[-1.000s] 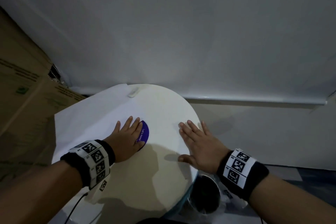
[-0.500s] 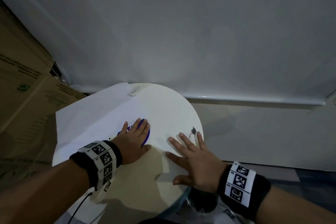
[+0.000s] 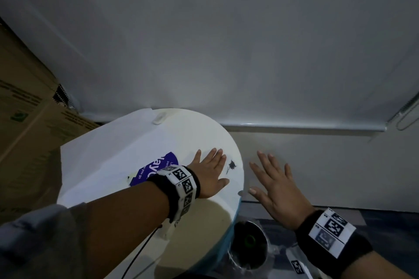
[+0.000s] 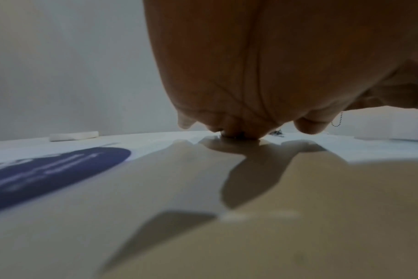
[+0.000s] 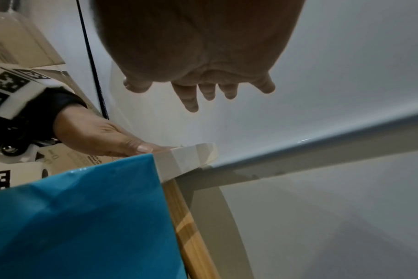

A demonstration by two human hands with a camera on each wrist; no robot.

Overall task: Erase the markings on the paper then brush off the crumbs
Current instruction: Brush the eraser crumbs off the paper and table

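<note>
A white sheet of paper (image 3: 108, 149) covers a round white table (image 3: 204, 124). It carries a purple printed patch (image 3: 156, 170) and a small dark clump of crumbs (image 3: 231, 164) near the right rim. My left hand (image 3: 209, 171) lies flat on the paper with straight fingers, just left of the clump. In the left wrist view its fingers (image 4: 232, 130) press the sheet. My right hand (image 3: 272, 183) hovers with spread fingers beyond the table's right edge, holding nothing. A white eraser (image 3: 160, 118) lies at the far rim, also low and flat in the left wrist view (image 4: 73, 136).
Cardboard boxes (image 3: 27, 120) stand to the left. A lowered white blind (image 3: 249, 41) with its bottom rail (image 3: 294, 128) hangs behind. Below the table's right side sit a blue panel (image 5: 84, 217), a wooden leg (image 5: 191, 236) and a dark round object (image 3: 248, 239).
My left hand slid right across the paper, uncovering the purple patch, and now lies beside the crumbs. My right hand left the table top and moved out past the right rim.
</note>
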